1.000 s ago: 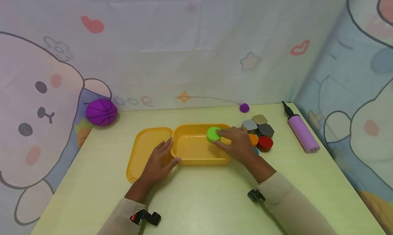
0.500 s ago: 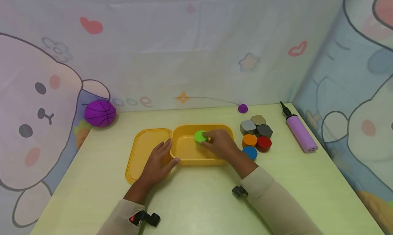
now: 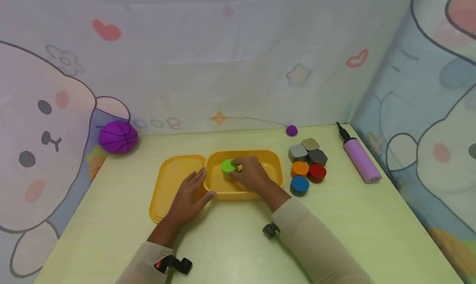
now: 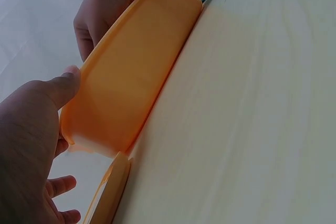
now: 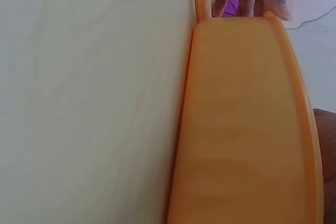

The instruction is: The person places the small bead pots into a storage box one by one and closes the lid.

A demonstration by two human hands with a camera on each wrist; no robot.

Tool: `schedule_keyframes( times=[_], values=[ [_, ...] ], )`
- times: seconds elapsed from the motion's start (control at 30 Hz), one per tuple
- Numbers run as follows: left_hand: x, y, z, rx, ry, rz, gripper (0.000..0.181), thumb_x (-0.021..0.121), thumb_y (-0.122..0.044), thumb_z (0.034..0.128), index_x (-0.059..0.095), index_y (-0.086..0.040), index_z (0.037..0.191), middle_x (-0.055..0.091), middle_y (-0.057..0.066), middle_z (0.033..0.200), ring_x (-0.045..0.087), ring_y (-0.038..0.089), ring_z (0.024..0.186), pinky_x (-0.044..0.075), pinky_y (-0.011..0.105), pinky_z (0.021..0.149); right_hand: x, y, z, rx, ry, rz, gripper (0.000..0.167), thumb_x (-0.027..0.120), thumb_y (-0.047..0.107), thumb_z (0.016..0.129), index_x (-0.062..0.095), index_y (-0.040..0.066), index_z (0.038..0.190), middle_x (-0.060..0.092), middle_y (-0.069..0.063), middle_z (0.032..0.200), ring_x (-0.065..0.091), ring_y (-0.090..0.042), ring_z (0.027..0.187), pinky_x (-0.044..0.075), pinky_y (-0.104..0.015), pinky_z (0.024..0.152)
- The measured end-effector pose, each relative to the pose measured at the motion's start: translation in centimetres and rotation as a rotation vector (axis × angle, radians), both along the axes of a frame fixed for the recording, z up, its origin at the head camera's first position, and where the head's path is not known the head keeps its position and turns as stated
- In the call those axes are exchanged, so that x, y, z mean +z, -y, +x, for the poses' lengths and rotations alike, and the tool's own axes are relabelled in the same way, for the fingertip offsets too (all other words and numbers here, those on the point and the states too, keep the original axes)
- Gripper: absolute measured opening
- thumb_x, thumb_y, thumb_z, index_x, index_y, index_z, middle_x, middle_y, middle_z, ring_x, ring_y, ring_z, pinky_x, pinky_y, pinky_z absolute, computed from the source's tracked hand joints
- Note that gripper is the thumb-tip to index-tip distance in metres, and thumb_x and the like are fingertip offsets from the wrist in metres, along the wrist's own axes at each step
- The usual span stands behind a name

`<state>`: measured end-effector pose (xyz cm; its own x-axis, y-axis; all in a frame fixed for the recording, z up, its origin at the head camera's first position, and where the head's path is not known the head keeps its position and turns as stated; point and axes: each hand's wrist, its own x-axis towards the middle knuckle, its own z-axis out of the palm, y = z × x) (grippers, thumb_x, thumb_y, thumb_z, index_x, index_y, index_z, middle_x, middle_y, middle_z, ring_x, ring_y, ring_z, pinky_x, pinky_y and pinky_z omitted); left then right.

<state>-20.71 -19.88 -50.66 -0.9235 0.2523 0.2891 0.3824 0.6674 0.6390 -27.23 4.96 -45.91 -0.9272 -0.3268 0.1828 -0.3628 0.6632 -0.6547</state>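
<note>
- You were apparently placing: your right hand (image 3: pixel 251 173) pinched the green disc (image 3: pixel 228 167) over the yellow container (image 3: pixel 238 196).
- Your left hand (image 3: pixel 187 198), unclenched, touched its left end.
- Next likely required: release.

A hand could pass before the yellow box (image 3: pixel 236 196). The left hand (image 3: pixel 187 199) obstructs its left end, the orange block (image 3: pixel 299 169) its right

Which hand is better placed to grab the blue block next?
Right hand, likely: it's nearer the blue block, though now pinching the green block. The left hand touches the box, farther away.
</note>
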Motion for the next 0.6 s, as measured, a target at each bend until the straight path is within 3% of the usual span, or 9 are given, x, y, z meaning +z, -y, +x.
schedule_keyframes(
  times=[0.13, 0.23, 0.33, 0.6],
  values=[
    [0.3, 0.0, -0.1, -0.006, 0.012, 0.01, 0.08, 0.077, -0.037, 0.1029, 0.042, -0.004, 0.166, 0.039, 0.009, 0.177, 0.03, 0.048, 0.166, 0.025, 0.072, 0.132, -0.3, 0.9, -0.5, -0.007, 0.011, 0.036, 0.035, 0.086, 0.021, 0.097, 0.081, 0.001, 0.125, 0.081, -0.014, 0.128, 0.076, -0.03, 0.118, 0.064, -0.045, 0.102],
    [0.4, 0.1, -0.1, -0.007, 0.013, 0.006, 0.08, 0.078, -0.038, 0.1028, 0.042, -0.005, 0.167, 0.038, 0.009, 0.177, 0.03, 0.048, 0.166, 0.026, 0.071, 0.132, -0.5, 1.6, -0.8, -0.012, -0.007, 0.067, 0.026, 0.086, 0.021, 0.096, 0.083, 0.002, 0.113, 0.081, -0.007, 0.106, 0.071, -0.021, 0.094, 0.061, -0.034, 0.086],
    [0.4, 0.1, -0.1, -0.008, 0.013, 0.007, 0.08, 0.077, -0.038, 0.1029, 0.041, -0.005, 0.167, 0.038, 0.009, 0.177, 0.03, 0.047, 0.166, 0.026, 0.071, 0.133, -0.5, 2.1, -0.9, -0.021, -0.015, 0.104, 0.019, 0.086, 0.021, 0.096, 0.082, 0.004, 0.103, 0.07, -0.003, 0.088, 0.056, -0.018, 0.078, 0.048, -0.029, 0.072],
    [0.0, 0.0, -0.1, -0.001, -0.008, 0.006, 0.08, 0.076, -0.038, 0.1036, 0.042, -0.004, 0.166, 0.039, 0.011, 0.176, 0.032, 0.05, 0.164, 0.026, 0.072, 0.132, -0.9, 2.8, -1.1, 0.002, 0.03, 0.135, 0.018, 0.083, 0.017, 0.099, 0.08, 0.004, 0.111, 0.076, -0.007, 0.1, 0.058, -0.018, 0.085, 0.052, -0.032, 0.078]
  ],
)
